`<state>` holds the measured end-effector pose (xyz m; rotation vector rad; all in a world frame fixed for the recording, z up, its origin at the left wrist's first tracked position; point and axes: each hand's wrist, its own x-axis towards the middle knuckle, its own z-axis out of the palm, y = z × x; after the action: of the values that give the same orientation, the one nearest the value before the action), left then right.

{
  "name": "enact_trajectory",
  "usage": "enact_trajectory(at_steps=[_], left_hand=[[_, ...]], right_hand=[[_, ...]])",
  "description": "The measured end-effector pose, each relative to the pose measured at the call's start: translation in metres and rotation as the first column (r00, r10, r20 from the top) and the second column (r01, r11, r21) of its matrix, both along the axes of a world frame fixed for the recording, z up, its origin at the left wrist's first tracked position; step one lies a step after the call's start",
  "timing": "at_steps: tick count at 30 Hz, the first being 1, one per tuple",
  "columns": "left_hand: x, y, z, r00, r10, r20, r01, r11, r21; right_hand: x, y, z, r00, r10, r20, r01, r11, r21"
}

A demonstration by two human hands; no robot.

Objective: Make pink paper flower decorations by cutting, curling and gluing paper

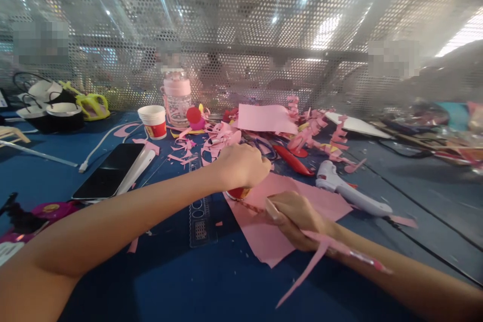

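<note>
Resting on the pink sheet [302, 201], the left hand [243, 165] is curled into a loose fist, and a small red-and-yellow object [238, 193] is pressed under its heel — what that object is cannot be told. The right hand [298, 219] is closed around a thin pink stick [339, 249] with a paper strip [302, 274] hanging from it; its fingers are wrapped tight, thumb on top. Both hands are set close together over the sheet, which lies flat on the blue surface [181, 282]. Just beyond the right hand a white glue gun [347, 188] is laid on its side, and pink scraps [219, 138] are scattered behind the left hand — near a paper cup [153, 121] and a phone [111, 171].
</note>
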<state>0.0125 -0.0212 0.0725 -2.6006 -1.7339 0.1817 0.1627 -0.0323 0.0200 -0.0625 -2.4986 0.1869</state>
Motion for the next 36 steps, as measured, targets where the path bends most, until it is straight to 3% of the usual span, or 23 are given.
enact_trajectory(at_steps=[2, 4, 7, 10, 15, 19, 23, 26, 29, 31, 36], left_hand=[[0.000, 0.000, 0.001, 1.000, -0.016, -0.015, 0.016, 1.000, 0.005], [0.000, 0.001, 0.000, 0.998, -0.046, -0.034, 0.046, 0.999, 0.014], [-0.001, 0.002, -0.003, 0.993, -0.107, -0.047, 0.109, 0.992, 0.055], [-0.002, 0.004, -0.006, 0.993, -0.113, -0.036, 0.116, 0.990, 0.080], [-0.001, 0.002, -0.004, 0.998, -0.053, -0.023, 0.054, 0.997, 0.054], [-0.001, 0.001, -0.004, 0.998, -0.066, -0.008, 0.066, 0.995, 0.076], [-0.002, 0.002, -0.007, 0.993, -0.113, -0.015, 0.114, 0.988, 0.106], [-0.002, 0.002, -0.009, 0.989, -0.147, -0.015, 0.148, 0.979, 0.142], [-0.002, 0.003, -0.010, 0.989, -0.147, -0.010, 0.147, 0.978, 0.146], [-0.001, 0.003, -0.011, 0.992, -0.124, -0.006, 0.123, 0.983, 0.136], [0.000, 0.003, -0.010, 0.998, -0.046, 0.040, 0.042, 0.995, 0.092]], right_hand=[[0.006, 0.005, -0.001, 1.000, 0.005, -0.001, -0.005, 0.991, -0.132], [0.011, 0.011, -0.006, 0.997, -0.076, -0.010, 0.069, 0.944, -0.321], [0.018, 0.017, -0.018, 0.969, -0.247, -0.018, 0.187, 0.775, -0.603], [0.020, 0.021, -0.025, 0.945, -0.327, -0.020, 0.203, 0.633, -0.747], [0.014, 0.026, -0.023, 0.908, -0.410, -0.087, 0.164, 0.540, -0.826], [0.007, 0.034, -0.023, 0.859, -0.494, -0.137, 0.089, 0.407, -0.909], [0.006, 0.041, -0.021, 0.878, -0.471, -0.087, 0.065, 0.299, -0.952], [0.006, 0.043, -0.018, 0.903, -0.427, -0.040, 0.080, 0.259, -0.963], [0.004, 0.044, -0.018, 0.896, -0.442, -0.033, 0.089, 0.253, -0.963], [0.003, 0.045, -0.018, 0.877, -0.473, -0.077, 0.047, 0.244, -0.969], [0.002, 0.045, -0.019, 0.882, -0.467, -0.060, 0.019, 0.163, -0.986]])
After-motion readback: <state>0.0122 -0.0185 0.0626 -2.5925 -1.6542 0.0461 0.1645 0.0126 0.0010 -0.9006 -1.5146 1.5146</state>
